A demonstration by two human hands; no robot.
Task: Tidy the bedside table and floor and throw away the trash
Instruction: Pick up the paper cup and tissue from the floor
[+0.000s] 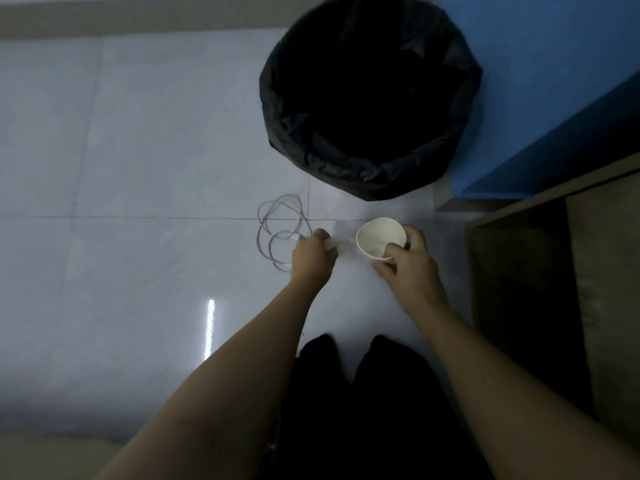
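Observation:
A white paper cup (377, 237) is low over the pale tiled floor, its mouth facing up toward me. My right hand (405, 261) grips its near rim. My left hand (313, 254) is closed on a crumpled whitish piece of plastic or tissue (343, 242) just left of the cup; what it is stays unclear. A coiled white cable (280, 230) lies on the floor beside my left hand. A round bin lined with a black bag (370, 98) stands open just beyond the cup.
A blue bed side (554, 98) runs along the right. A wooden bedside table (554, 271) with an open dark compartment stands at the right edge. My dark-trousered legs (363, 410) are below. Pale floor tiles (138, 168) spread to the left.

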